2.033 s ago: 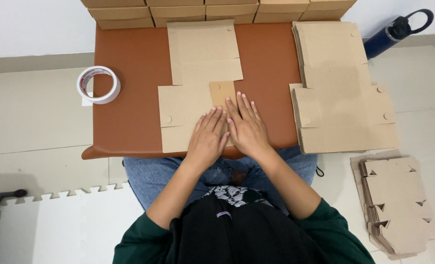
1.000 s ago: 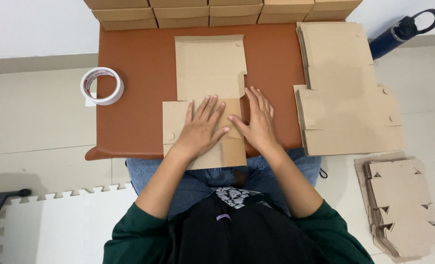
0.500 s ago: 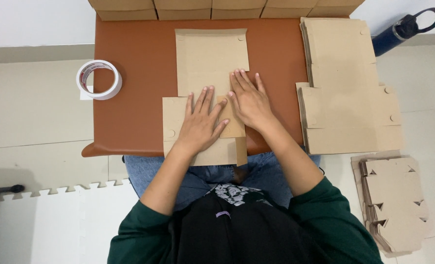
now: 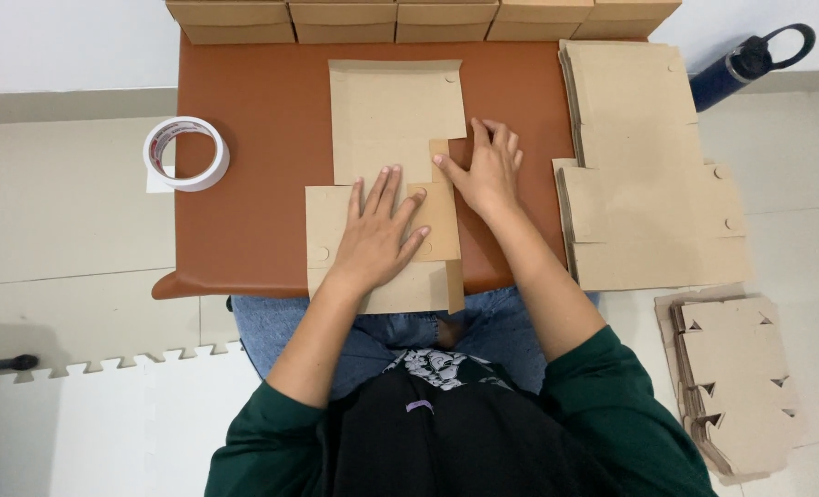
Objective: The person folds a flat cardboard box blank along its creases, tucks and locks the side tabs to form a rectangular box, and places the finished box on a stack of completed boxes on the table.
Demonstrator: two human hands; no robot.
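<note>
Pressing my left hand point(image 4: 375, 232) flat, fingers spread, on the die-cut cardboard box blank point(image 4: 393, 129) lying mid-counter point(image 4: 244, 184), I pinch nothing; my right hand point(image 4: 486, 170) lies open beside its small flap. Light, stiff sheet, probably best gripped along its edges.

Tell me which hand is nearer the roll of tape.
Left. The left hand lies flat on the cardboard blank, across bare tabletop from the roll of tape at the table's left edge. The right hand rests farther right, beyond the left hand.
</note>
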